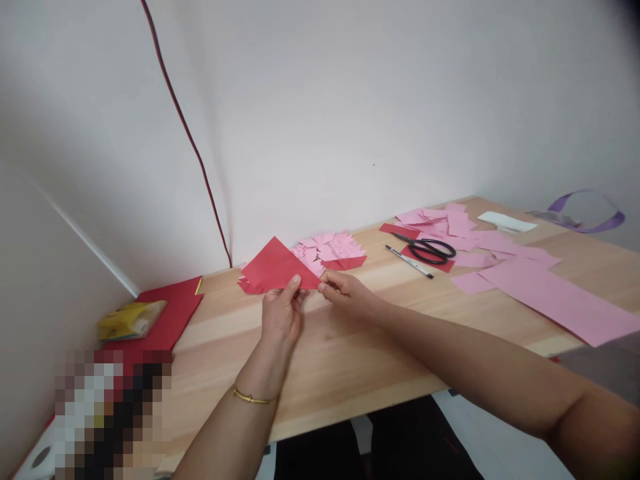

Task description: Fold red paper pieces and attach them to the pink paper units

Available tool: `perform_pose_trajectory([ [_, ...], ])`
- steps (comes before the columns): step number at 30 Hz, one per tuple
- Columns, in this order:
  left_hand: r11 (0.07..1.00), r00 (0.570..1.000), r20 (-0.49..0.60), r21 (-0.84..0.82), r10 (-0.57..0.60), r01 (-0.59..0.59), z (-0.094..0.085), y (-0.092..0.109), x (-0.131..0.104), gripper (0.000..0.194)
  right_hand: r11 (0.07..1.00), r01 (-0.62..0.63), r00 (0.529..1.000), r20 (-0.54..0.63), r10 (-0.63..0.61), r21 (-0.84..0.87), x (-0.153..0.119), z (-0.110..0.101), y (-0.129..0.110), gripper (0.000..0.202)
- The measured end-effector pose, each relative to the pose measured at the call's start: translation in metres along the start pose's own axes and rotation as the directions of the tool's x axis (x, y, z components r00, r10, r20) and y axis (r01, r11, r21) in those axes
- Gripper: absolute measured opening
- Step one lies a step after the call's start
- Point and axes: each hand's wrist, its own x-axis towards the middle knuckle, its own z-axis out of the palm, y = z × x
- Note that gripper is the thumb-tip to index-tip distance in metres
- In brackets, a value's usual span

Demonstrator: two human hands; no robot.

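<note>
A red sheet of paper [277,265], triangular in outline, is held up over the wooden table between both hands. My left hand [283,310] pinches its lower edge, thumb on the front face and fingers behind. At the paper's right corner, my right hand [345,291] grips with thumb and fingertips. Behind the sheet lies a pile of folded pink paper pieces [325,247], partly hidden by it. A few red folded edges show around that pile.
Black-handled scissors [433,252] and a pen [409,261] lie right of centre. Pink paper strips [560,293] spread over the right side. Red sheets [180,307] with a yellow packet [131,320] lie at left. A cable [185,120] runs down the wall.
</note>
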Motion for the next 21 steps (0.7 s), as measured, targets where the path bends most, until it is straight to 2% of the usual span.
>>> perform_pose_trajectory([
  [8, 1.0, 1.0, -0.012, 0.021, 0.001, -0.001, -0.001, -0.003, 0.0, 0.025, 1.0, 0.012, 0.999, 0.048, -0.013, 0.024, 0.001, -0.001, 0.002, 0.023],
  [13, 1.0, 0.999, 0.054, 0.027, 0.006, -0.007, 0.002, -0.008, -0.004, 0.021, 0.999, -0.02, 1.0, -0.005, 0.019, -0.038, 0.002, 0.001, 0.003, 0.029],
  [18, 0.996, 0.985, 0.165, 0.074, -0.056, 0.045, 0.0, -0.013, -0.006, 0.023, 0.999, 0.012, 1.0, -0.007, -0.013, -0.044, 0.002, -0.001, 0.003, 0.026],
  [21, 0.991, 0.989, 0.145, 0.132, -0.035, 0.016, 0.0, -0.013, -0.007, 0.024, 0.998, 0.017, 1.0, -0.002, -0.018, -0.055, 0.002, -0.001, 0.004, 0.025],
])
